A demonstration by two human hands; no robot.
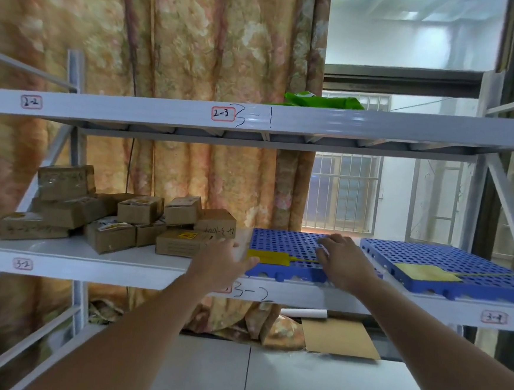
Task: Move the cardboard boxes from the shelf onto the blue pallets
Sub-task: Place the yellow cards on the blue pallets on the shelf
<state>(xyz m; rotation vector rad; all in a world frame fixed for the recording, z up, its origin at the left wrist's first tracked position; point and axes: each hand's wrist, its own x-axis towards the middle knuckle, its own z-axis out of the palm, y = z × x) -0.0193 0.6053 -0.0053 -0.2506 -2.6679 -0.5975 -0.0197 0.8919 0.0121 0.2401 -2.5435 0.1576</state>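
Observation:
Several small cardboard boxes [119,214] lie piled on the left half of the middle shelf [90,261]. Two blue perforated pallets sit on the same shelf: one in the middle [285,243], one at the right [459,263], each with a yellow card on it. My left hand [225,263] reaches forward with relaxed fingers, between the nearest flat box [181,244] and the middle pallet's left edge, holding nothing. My right hand [343,260] rests with its fingers spread on the middle pallet's right part.
A grey shelf beam [255,117] runs overhead with a green packet [321,100] on it. A flowered curtain [199,51] hangs behind. A flat cardboard sheet [340,336] and a white roll [305,313] lie on the lower shelf. Slanted shelf braces stand at both sides.

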